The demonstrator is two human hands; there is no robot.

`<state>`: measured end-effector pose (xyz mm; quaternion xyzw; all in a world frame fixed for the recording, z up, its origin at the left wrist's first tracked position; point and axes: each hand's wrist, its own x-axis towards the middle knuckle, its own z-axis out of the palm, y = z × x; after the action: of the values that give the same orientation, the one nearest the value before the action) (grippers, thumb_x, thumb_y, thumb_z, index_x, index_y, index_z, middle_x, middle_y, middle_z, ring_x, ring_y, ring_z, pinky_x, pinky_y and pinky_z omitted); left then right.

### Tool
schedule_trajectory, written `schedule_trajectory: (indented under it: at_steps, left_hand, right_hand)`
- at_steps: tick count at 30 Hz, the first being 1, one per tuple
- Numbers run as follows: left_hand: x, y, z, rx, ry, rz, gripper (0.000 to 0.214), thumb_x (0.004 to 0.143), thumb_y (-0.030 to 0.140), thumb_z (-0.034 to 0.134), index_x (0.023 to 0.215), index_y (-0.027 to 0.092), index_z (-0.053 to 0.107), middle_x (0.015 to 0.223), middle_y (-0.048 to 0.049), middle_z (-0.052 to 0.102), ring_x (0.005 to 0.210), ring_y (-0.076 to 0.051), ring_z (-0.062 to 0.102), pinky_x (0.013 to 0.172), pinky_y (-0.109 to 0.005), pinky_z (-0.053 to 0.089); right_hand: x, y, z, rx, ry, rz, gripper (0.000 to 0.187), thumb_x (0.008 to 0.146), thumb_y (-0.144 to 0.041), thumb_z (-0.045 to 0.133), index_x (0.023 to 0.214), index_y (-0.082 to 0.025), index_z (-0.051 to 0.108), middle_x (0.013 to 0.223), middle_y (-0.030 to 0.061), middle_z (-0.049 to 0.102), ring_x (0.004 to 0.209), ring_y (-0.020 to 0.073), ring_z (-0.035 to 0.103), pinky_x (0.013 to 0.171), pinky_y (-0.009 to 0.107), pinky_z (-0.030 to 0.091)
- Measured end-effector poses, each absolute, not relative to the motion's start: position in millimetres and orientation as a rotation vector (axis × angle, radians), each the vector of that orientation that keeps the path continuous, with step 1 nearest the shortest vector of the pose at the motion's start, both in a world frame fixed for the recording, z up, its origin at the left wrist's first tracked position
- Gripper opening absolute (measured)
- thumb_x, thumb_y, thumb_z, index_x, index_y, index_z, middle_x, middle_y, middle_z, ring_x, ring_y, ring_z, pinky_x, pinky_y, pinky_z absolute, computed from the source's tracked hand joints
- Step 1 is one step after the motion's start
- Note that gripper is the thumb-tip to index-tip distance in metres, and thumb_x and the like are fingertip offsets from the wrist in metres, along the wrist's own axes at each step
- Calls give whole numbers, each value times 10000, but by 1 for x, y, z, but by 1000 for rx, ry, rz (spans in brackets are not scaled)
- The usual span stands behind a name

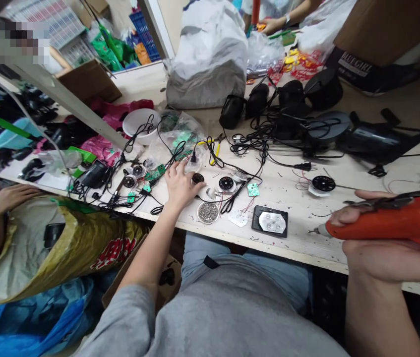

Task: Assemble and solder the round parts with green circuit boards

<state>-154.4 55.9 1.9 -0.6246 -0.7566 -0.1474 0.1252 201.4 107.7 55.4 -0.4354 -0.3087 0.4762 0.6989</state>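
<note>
Right hand (pixel 391 263) closed around orange power tool (pixel 391 220). Left hand (pixel 182 186) open, fingers spread on table (pixel 291 198), just beside small black disc (pixel 198 178).

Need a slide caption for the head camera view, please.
Right hand grips an orange electric screwdriver; left hand rests beside a small black disc on a cluttered workbench.

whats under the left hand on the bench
The left hand rests on the pale wooden bench, with a black disc beside its fingers and thin wires alongside. Whatever lies directly under the palm is covered by the hand and cannot be seen.
</note>
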Motion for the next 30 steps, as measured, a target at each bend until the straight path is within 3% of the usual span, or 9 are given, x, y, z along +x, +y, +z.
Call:
schedule_trajectory:
  at_steps: [4, 9, 12, 15, 18, 21, 25, 30]
  left_hand:
    - [-160, 57, 4, -1862, -2224, -407, 418, 720, 559, 828, 959, 228, 743, 1459, -146, 546, 1342, -455, 405, 1051, -635, 346]
    - [-132, 44, 17, -1960, -2196, -615, 535, 799, 579, 752, 1174, 203, 691, 1389, -181, 577, 1261, -418, 483, 1038, -592, 390]
    - [-80, 35, 30, -2362, -1977, -893, 511, 888, 522, 687, 1255, 169, 650, 1208, -145, 666, 1094, -305, 597, 966, -473, 471]
    - [-24, 43, 40, -2763, -1735, -998, 404, 922, 463, 674, 1196, 167, 686, 1119, -101, 696, 1016, -241, 618, 913, -396, 493]
    - [17, 78, 46, -3076, -1583, -741, 255, 908, 322, 700, 1107, 168, 745, 1020, -81, 712, 966, -231, 622, 893, -378, 482]
    - [39, 120, 46, -3288, -1426, -475, 181, 869, 216, 704, 1026, 163, 778, 930, -67, 726, 917, -222, 640, 820, -331, 464]
    - [55, 148, 39, -3382, -1373, -359, 136, 858, 168, 648, 870, 169, 784, 861, -44, 733, 820, -185, 640, 725, -281, 421]
    - [66, 151, 30, -3388, -1321, -261, 137, 826, 158, 634, 848, 138, 767, 841, -68, 729, 761, -181, 618, 670, -287, 381]
  right_hand:
    - [201, 110, 51, -806, -892, 793, 802, 699, -914, 333, 676, -189, 675, 489, 39, 585, 243, 165, 478, 211, 262, 381]
    - [211, 118, 36, -838, -793, 906, 1009, 631, -971, 119, 690, -159, 714, 494, 84, 589, 240, 180, 482, 179, 261, 307]
    - [207, 118, 40, -867, -766, 938, 998, 648, -966, 152, 681, -143, 715, 497, 91, 579, 257, 181, 479, 168, 266, 269]
    - [199, 114, 49, -844, -724, 920, 939, 690, -952, 195, 657, -152, 686, 534, 107, 605, 247, 174, 444, 167, 285, 233]
    - [194, 112, 54, -781, -791, 921, 956, 723, -957, 180, 720, -164, 715, 626, 133, 652, 303, 172, 487, 229, 305, 308]
    - [190, 115, 56, -702, -860, 901, 931, 747, -958, 192, 755, -202, 735, 590, 91, 621, 339, 168, 492, 275, 305, 334]
    - [189, 126, 55, -639, -846, 877, 850, 815, -903, 173, 718, -255, 715, 519, 30, 548, 331, 168, 478, 260, 285, 306]
    - [193, 131, 51, -684, -820, 870, 808, 821, -894, 220, 716, -268, 720, 545, 27, 571, 340, 178, 517, 257, 299, 352]
